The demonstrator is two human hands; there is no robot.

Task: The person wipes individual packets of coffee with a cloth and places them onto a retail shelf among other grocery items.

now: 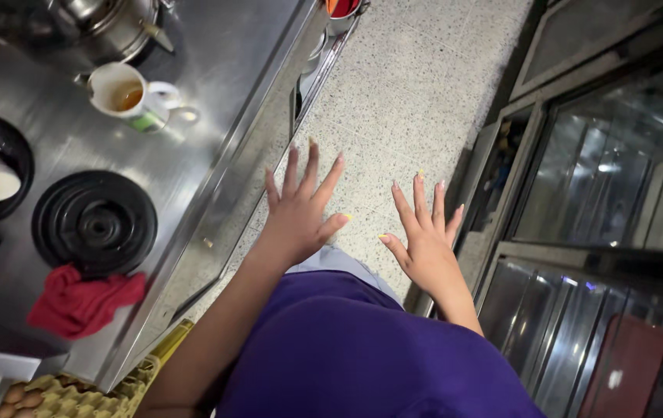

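Both hands are held out flat over the speckled floor [417, 93], fingers spread wide, each grip apart and holding nothing. The left hand [300, 213] hovers close beside the steel table's [215, 101] front edge; the right hand [424, 240] hangs at its 3 o'clock, near the glass-fronted cabinet [610, 178]. On the table, at 9 o'clock from the left hand, sits a round black lid [95, 223], with a red cloth [84, 302] touching it at 6 o'clock. A white mug [126, 97] with a little brown liquid lies tilted at 11 o'clock, below a metal pot [107, 27]. Egg trays [60, 391] peek out at 7 o'clock. The tipped mug could well spill if the table gets knocked, and the cloth seems near enough the edge to slide off.
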